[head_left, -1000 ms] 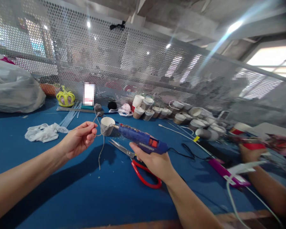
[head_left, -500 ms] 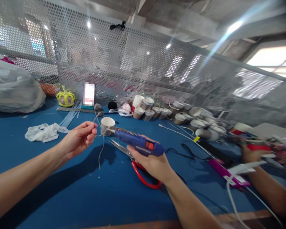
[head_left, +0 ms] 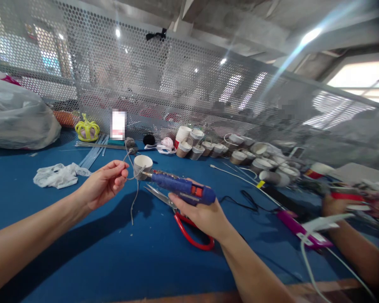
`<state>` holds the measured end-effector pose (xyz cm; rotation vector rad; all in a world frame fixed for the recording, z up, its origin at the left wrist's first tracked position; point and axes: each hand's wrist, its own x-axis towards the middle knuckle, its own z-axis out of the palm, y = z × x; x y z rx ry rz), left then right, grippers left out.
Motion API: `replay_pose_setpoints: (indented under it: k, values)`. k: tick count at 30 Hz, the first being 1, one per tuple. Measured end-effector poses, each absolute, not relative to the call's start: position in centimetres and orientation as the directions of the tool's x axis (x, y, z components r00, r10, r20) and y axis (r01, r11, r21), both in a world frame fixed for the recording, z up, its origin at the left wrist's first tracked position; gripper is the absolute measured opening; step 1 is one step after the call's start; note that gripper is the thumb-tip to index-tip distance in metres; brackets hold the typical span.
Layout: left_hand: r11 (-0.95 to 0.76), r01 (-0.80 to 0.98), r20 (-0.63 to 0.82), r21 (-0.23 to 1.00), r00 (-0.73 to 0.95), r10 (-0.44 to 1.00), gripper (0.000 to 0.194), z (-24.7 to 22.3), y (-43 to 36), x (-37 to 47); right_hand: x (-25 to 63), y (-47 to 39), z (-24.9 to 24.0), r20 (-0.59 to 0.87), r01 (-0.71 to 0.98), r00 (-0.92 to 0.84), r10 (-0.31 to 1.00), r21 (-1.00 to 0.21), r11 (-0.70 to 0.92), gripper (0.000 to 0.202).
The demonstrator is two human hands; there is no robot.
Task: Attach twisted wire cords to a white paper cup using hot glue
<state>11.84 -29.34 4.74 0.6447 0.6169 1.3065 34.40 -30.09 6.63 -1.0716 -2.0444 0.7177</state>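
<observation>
My left hand pinches a thin grey cord between thumb and fingers. One end of the cord dangles over the table, and another stretch runs up toward a small grey ball of yarn. Wrapped round a blue glue gun, my right hand points its nozzle left at a small paper cup. Nozzle and cord meet close to the cup's side; I cannot tell whether they touch it. Red-handled scissors lie partly under my right hand and the glue gun, blades toward the cup.
Several wrapped cups stand along the mesh screen. White lace, clear glue sticks and a yellow basket-like piece lie left. A purple power strip with cables is at right, beside another person's arm.
The glue gun has shifted very slightly left in my right hand's grip. My left hand stays in place with the cord. At the right, the other person's hand has moved slightly.
</observation>
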Motion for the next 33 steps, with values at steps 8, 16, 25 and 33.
replay_pose_setpoints:
  k: [8, 16, 25, 33]
  values:
    - [0.137, -0.641, -0.023, 0.755, 0.182, 0.983, 0.013, 4.5, -29.4, 11.8, 34.1, -30.1, 6.8, 0.331, 0.481, -0.331, 0.884, -0.746, 0.460, 0.017]
    - [0.135, -0.555, -0.028, 0.821, 0.196, 0.980, 0.008, 4.7, -29.5, 11.9, 34.6, -30.1, 7.5, 0.252, 0.443, -0.371, 0.894, -0.798, 0.409, 0.022]
    - [0.018, -0.537, 0.027, 0.844, 0.076, 0.997, 0.007, 4.7, -28.9, 11.3, 35.1, -30.4, 8.2, 0.119, 0.477, -0.486, 0.866, -0.794, 0.377, 0.020]
    - [0.060, -0.386, 0.048, 0.921, 0.265, 0.963, 0.008, 4.9, -29.6, 11.6, 35.2, -29.5, 8.0, 0.130, 0.537, -0.376, 0.918, -0.776, 0.330, 0.026]
